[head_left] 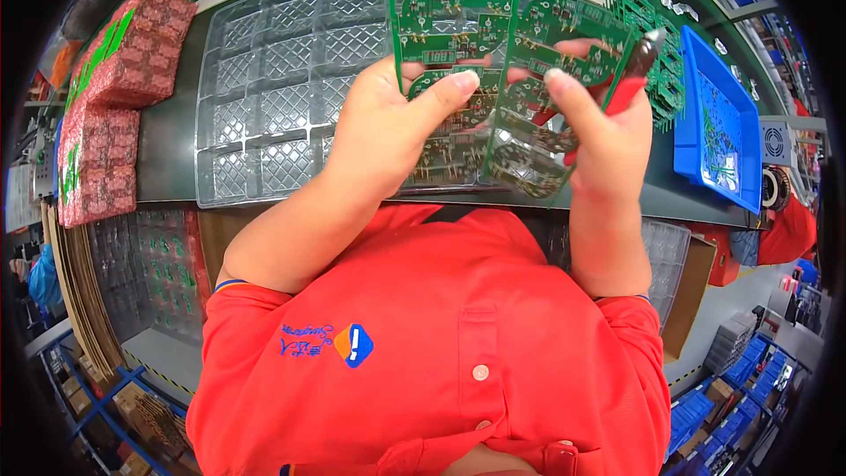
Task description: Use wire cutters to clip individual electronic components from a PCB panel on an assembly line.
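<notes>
My left hand (383, 123) is closed on a green circuit board panel (454, 13), its thumb flat on the face and its fingers behind. A second green circuit board section (564, 26) tilts beside it, pinched by my right hand (610, 128). Whether the two sections are still joined along their touching edges I cannot tell. My right hand also keeps a red-handled tool (648, 53) with a dark head and bright tip against its palm; its jaws are not clear. Both boards are above a clear plastic compartment tray (264, 115) on the bench.
Green boards (656, 62) are piled right of my right hand. Beyond them stands a blue bin (691, 115) holding small bits. Pink bubble-wrapped stacks (99, 163) line the bench's left end. Cardboard (79, 300) and more clear trays (154, 269) stand below the bench edge.
</notes>
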Available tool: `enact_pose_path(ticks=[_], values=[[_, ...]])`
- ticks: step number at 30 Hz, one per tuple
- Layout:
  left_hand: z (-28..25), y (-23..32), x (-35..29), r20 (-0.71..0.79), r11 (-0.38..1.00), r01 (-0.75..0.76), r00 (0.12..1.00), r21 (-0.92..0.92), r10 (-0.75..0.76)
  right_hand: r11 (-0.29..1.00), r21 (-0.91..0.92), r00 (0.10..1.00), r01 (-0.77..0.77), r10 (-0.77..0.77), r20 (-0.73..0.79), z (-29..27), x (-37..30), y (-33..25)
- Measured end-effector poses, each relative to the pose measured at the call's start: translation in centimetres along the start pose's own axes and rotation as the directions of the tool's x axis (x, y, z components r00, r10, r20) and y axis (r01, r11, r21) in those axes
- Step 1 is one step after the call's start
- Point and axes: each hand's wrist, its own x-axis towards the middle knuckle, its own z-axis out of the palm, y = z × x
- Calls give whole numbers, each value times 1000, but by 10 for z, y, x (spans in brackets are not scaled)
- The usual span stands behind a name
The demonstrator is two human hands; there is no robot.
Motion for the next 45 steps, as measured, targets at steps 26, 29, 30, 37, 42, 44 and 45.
enact_pose_path(ticks=[26, 29, 30, 37, 42, 44, 45], values=[[-17, -12, -14, 114, 966, 50, 993, -253, -21, 986, 73, 938, -153, 121, 325, -26, -31, -10], [-9, -8, -16, 168, 951, 87, 985, -297, -38, 953, 149, 916, -263, 198, 349, -29, -35, -1], [-8, -7, -16, 208, 944, 124, 976, -304, -62, 946, 144, 899, -290, 217, 381, -31, -36, 0], [-4, -9, -21, 206, 941, 142, 975, -306, -80, 986, 46, 869, -157, 116, 482, -37, -33, -3], [-6, -13, -21, 236, 948, 142, 969, -284, -75, 989, -50, 927, -138, 147, 346, -34, -36, -7], [4, -17, -20, 180, 966, 72, 983, -246, -28, 928, -352, 950, 125, -9, 312, -29, -39, -3], [9, -18, -20, 122, 979, 0, 992, -204, 25, 711, -613, 929, 345, -166, 331, -25, -42, 1]])
